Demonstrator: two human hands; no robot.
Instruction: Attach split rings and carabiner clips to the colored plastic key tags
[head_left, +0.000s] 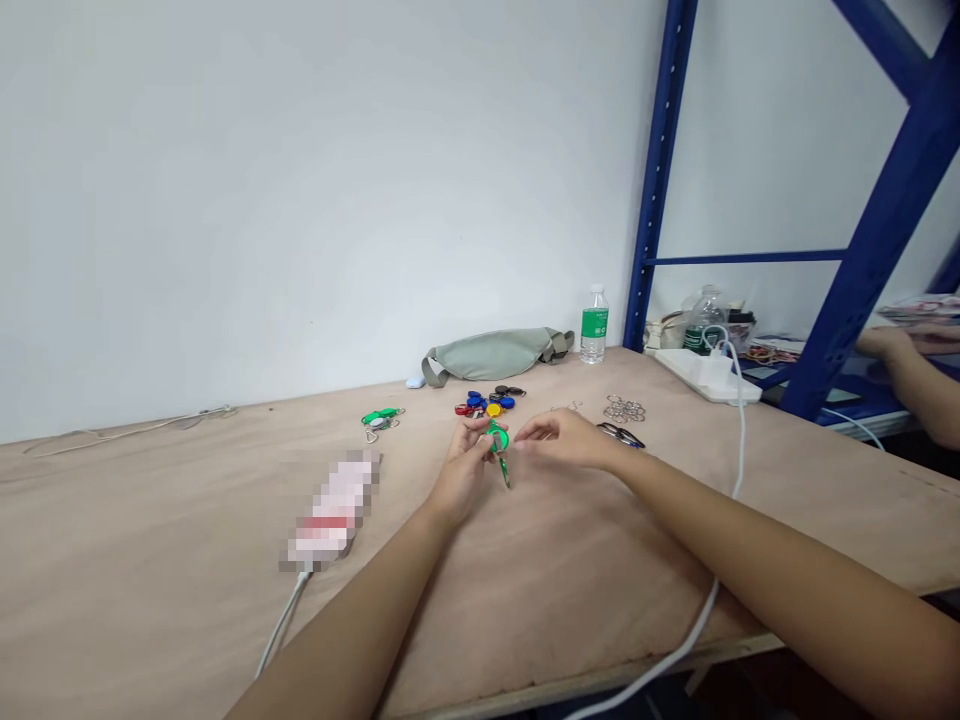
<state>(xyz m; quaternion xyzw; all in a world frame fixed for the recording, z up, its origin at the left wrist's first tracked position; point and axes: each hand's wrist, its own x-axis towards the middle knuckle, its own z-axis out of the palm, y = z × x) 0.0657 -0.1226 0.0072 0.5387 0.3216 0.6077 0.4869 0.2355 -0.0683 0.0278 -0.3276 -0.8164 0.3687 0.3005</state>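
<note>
My left hand (466, 462) grips a green retractable badge reel (498, 437) between thumb and fingers. Its narrow green clip (505, 472) hangs down below the round case. Just to the right, my right hand (559, 438) has its thumb and fingertips drawn together beside the reel. Whatever may be between those fingertips is too small to make out. Beyond the hands lies a pile of blue, red, yellow and black reels (480, 402). Farther left is a small group of green and white reels (382, 417) with metal rings.
Metal rings (624, 408) and a dark carabiner-like item (621, 434) lie to the right. A phone-like object (332, 510), blurred, sits at left on a cable. Behind are a grey-green waist bag (491, 354) and a water bottle (594, 325). A white cable (739, 440) crosses the table beneath my right arm. Another person's arm (922, 385) shows far right.
</note>
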